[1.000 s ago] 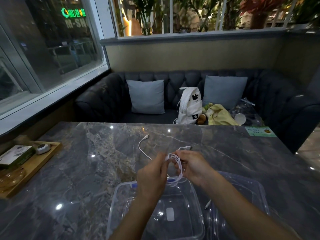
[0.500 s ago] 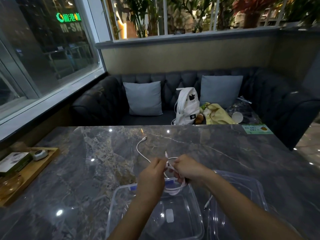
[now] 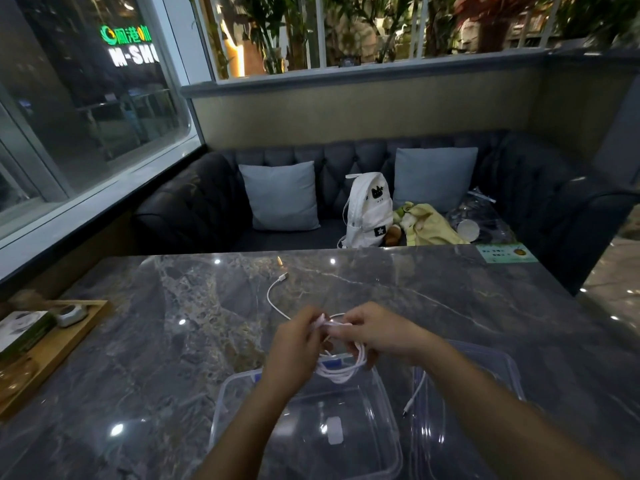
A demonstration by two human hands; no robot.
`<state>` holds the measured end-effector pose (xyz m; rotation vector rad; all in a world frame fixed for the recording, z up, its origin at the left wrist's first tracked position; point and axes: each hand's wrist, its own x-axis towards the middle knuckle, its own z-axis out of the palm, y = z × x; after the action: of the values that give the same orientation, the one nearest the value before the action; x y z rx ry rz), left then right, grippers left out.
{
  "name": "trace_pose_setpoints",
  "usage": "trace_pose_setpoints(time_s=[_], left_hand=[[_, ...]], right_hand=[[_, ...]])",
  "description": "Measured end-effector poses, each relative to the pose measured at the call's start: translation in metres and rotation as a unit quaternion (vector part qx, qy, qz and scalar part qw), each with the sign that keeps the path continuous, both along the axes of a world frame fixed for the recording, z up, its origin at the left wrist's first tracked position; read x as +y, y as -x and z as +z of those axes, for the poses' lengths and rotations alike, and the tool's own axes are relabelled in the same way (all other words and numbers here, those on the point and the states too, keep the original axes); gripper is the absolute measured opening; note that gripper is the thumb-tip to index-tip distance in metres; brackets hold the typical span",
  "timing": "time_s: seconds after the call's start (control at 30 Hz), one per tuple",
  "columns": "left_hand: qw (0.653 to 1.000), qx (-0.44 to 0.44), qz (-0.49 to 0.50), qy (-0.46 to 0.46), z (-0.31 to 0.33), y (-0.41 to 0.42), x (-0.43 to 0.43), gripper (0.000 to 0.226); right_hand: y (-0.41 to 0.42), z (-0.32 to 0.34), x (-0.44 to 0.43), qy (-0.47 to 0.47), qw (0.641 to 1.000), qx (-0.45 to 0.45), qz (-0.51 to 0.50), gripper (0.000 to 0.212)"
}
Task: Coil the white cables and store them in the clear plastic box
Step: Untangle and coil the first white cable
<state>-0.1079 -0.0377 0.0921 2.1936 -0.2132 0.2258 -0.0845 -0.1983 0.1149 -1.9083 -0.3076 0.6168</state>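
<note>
My left hand and my right hand meet above the far rim of the clear plastic box, both pinching a coiled white cable. Its loops hang below my fingers over the box. A loose tail of white cable runs from my hands away across the marble table, ending in a plug. Another white cable end hangs down between the box and the clear lid lying to its right.
A wooden tray with a small box and a device sits at the table's left edge. A green card lies at the far right corner. Behind the table a dark sofa holds cushions, a white backpack and a yellow cloth.
My hands have lowered slightly toward the box with the coil, and the fingers have shifted on the cable. The loose tail on the table has stayed about the same.
</note>
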Motion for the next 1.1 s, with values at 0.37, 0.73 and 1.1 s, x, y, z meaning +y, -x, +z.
trace_pose_setpoints(time_s=[0.37,0.73,1.1], left_hand=[[0.876,0.274,-0.03,0.395,0.005,-0.004,0.01,0.01],[0.871,0.296,-0.036,0.39,0.006,-0.004,0.017,0.013],[0.869,0.249,-0.042,0.425,0.013,-0.008,0.007,0.013]], right_hand=[[0.004,-0.012,0.004,0.229,0.78,-0.581,0.042,0.016],[0.003,-0.017,0.003,0.096,0.831,-0.547,0.022,0.004],[0.014,-0.018,0.015,-0.141,0.926,-0.277,-0.215,0.017]])
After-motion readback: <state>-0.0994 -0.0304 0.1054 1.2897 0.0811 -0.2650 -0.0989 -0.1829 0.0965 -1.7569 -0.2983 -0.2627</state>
